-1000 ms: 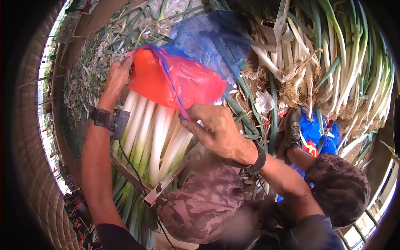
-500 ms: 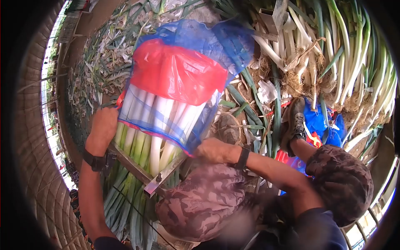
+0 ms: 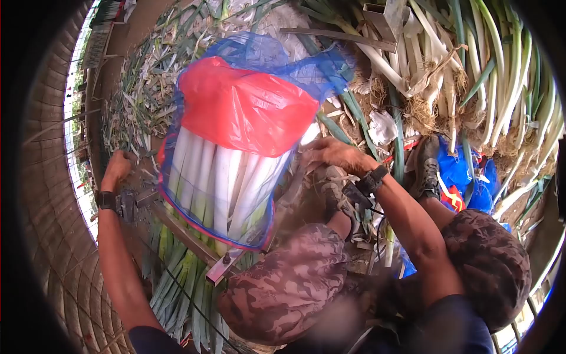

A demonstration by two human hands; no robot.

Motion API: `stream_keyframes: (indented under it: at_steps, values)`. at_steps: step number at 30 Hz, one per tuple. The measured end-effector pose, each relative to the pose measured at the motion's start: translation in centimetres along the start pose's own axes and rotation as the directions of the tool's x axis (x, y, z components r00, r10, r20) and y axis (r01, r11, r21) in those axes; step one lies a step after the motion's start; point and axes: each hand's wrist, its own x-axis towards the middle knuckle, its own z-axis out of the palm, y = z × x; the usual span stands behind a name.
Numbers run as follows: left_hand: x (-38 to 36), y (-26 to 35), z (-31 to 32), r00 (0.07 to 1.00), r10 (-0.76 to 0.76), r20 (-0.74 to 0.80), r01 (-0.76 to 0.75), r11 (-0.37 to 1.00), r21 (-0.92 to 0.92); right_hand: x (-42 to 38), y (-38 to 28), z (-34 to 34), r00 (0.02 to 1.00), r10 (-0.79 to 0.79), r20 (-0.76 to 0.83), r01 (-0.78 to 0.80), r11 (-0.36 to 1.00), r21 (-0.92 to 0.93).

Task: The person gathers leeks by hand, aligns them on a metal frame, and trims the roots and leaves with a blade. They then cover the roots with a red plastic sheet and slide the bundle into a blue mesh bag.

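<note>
A bundle of leeks (image 3: 227, 177) lies inside a blue mesh bag (image 3: 244, 44), white stems toward me, with a red plastic sheet (image 3: 244, 109) wrapped over the far end. The bag's blue and red hem (image 3: 203, 227) now rests around the stems, and green leaves (image 3: 186, 289) trail out below it. To the left of the bag, apart from it, my left hand (image 3: 119, 167) has its fingers loosely bent and nothing visible in them. Right of the bag, my right hand (image 3: 339, 155) is held with fingers apart, their tips close to the mesh edge.
A metal frame (image 3: 188, 236) lies under the bundle, its end bar (image 3: 224, 266) near my knee. More leeks with roots (image 3: 495, 76) are piled at the upper right. Leaf scraps (image 3: 153, 88) cover the ground at the upper left. A blue bag (image 3: 466, 177) lies beside my shoe (image 3: 427, 168).
The mesh hem has come down toward me over more of the stems. Both hands have let go of it: the left has moved out left, the right up and right.
</note>
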Motion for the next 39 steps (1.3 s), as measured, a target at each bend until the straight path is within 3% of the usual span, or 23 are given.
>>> stream_keyframes:
  at_steps: [1,2,3,6,8,11,12,13,14,15,17,19,20,22,24,27,29,30,31,33,36,38,39]
  values:
    - [0.0,2.0,-1.0,0.944,0.071,-0.323,-0.005,0.980,0.201,0.9,-0.1,0.1,0.975,-0.081,-0.207,0.080,0.997,-0.016]
    - [0.0,4.2,-1.5,0.948,0.005,-0.319,-0.091,0.962,-0.257,1.3,0.2,0.5,0.973,-0.125,-0.194,0.135,0.990,0.038]
    - [-2.8,11.4,-2.3,0.956,-0.049,-0.289,-0.160,0.738,-0.655,0.9,-2.0,1.8,0.968,-0.169,-0.183,0.189,0.977,0.096]
    - [-2.1,17.6,-0.4,0.980,0.007,-0.199,-0.165,0.584,-0.795,1.3,-3.6,2.0,0.959,-0.118,-0.257,0.095,0.990,-0.100]
    - [-0.2,19.0,1.7,0.941,0.339,0.011,-0.169,0.499,-0.850,1.9,-1.7,1.4,0.955,-0.181,-0.236,0.160,0.982,-0.106]
    - [1.3,18.6,3.8,0.939,0.334,-0.086,-0.211,0.359,-0.909,1.6,1.7,2.6,0.937,-0.314,-0.155,0.312,0.949,-0.034]
    - [1.7,18.1,3.9,0.938,0.336,-0.085,-0.211,0.359,-0.909,0.9,2.3,3.4,0.955,-0.288,-0.077,0.257,0.926,-0.278]
    - [1.9,17.2,4.1,0.962,0.265,-0.069,-0.200,0.510,-0.836,0.5,2.8,3.9,0.971,-0.239,-0.008,0.202,0.838,-0.507]
    - [1.9,16.0,4.4,0.980,0.188,-0.064,-0.172,0.647,-0.743,0.6,3.4,4.0,0.972,-0.236,-0.006,0.201,0.839,-0.505]
    - [2.1,14.2,4.8,0.981,0.183,-0.060,-0.167,0.649,-0.742,1.1,4.5,4.0,0.987,-0.162,-0.006,0.147,0.912,-0.383]
    - [2.3,10.7,6.4,0.983,0.137,-0.119,-0.156,0.973,-0.170,0.9,4.9,3.9,0.997,-0.076,-0.003,0.073,0.967,-0.245]
    - [1.7,8.8,7.9,0.978,0.169,-0.119,-0.172,0.985,-0.018,0.9,2.5,2.1,0.981,0.028,-0.191,0.011,0.979,0.205]
    - [1.9,8.4,8.3,0.974,0.192,-0.124,-0.175,0.975,0.134,1.4,2.1,1.7,0.980,0.028,-0.199,0.015,0.978,0.210]
    - [2.8,8.4,9.3,0.945,0.246,-0.218,-0.222,0.966,0.130,3.1,1.6,1.3,0.963,-0.169,-0.211,0.242,0.886,0.396]
    - [3.5,8.6,8.8,0.906,0.292,-0.308,-0.264,0.956,0.130,4.4,0.9,0.8,0.968,-0.169,-0.187,0.244,0.808,0.537]
    - [5.0,11.0,7.5,0.965,0.192,-0.176,-0.226,0.954,-0.196,5.3,1.3,1.2,0.966,-0.110,-0.235,0.247,0.668,0.702]
    - [5.4,12.1,7.7,0.966,0.211,-0.152,-0.260,0.747,-0.612,6.2,2.2,1.6,0.942,-0.160,-0.295,0.331,0.595,0.733]
    - [4.0,13.7,7.2,0.966,0.214,-0.145,-0.257,0.751,-0.608,6.1,1.7,2.4,0.925,-0.128,-0.358,0.367,0.543,0.755]
    - [1.6,16.5,5.9,0.973,0.168,-0.158,-0.231,0.715,-0.660,6.1,1.5,2.7,0.924,-0.124,-0.361,0.368,0.539,0.758]
    - [0.8,17.9,5.4,0.978,0.121,-0.168,-0.206,0.674,-0.710,5.7,1.1,3.2,0.856,-0.122,-0.503,0.361,0.837,0.411]
    - [3.4,15.1,6.1,0.928,0.197,-0.315,-0.326,0.838,-0.438,3.2,1.5,3.3,0.913,-0.140,-0.383,0.223,0.957,0.183]
    - [4.1,12.8,6.6,0.940,0.263,-0.219,-0.213,0.950,0.227,2.7,3.8,4.4,0.956,-0.195,-0.221,0.200,0.980,0.000]
    - [3.8,12.4,6.6,0.939,0.265,-0.220,-0.214,0.949,0.230,2.1,3.7,4.8,0.955,-0.198,-0.222,0.203,0.979,0.001]
